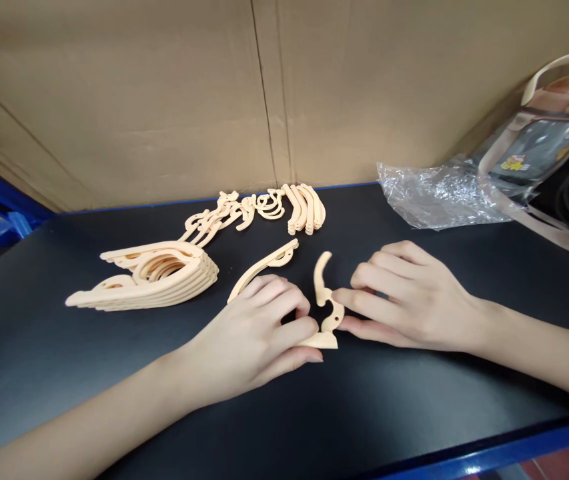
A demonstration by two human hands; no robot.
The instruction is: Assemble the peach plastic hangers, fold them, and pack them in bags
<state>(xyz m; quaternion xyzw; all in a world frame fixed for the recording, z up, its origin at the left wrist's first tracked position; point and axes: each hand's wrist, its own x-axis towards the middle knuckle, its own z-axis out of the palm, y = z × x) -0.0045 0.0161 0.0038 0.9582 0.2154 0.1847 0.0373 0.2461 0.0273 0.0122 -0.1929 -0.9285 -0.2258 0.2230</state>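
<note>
My left hand (pixel 257 333) is closed around a beige plastic hanger (pixel 263 267). One arm of it slants up beyond my knuckles, and a flat end sticks out between thumb and forefinger. Most of its middle is hidden under my palm. Between thumb and fingertips my right hand (pixel 409 300) pinches a curved beige hanger hook (pixel 321 275) by its rounded base, which has a small hole. The base meets the hanger's end near my left fingertips; whether the two are joined I cannot tell.
Left on the black tabletop (pixel 284 420) lies a stack of hangers (pixel 187 283). Behind are loose hooks (pixel 227 213) and several curved hanger arms (pixel 307 208). A crinkled clear plastic bag (pixel 429 197) and a strapped bottle (pixel 534 150) occupy the back right. Cardboard (pixel 174 100) walls the rear.
</note>
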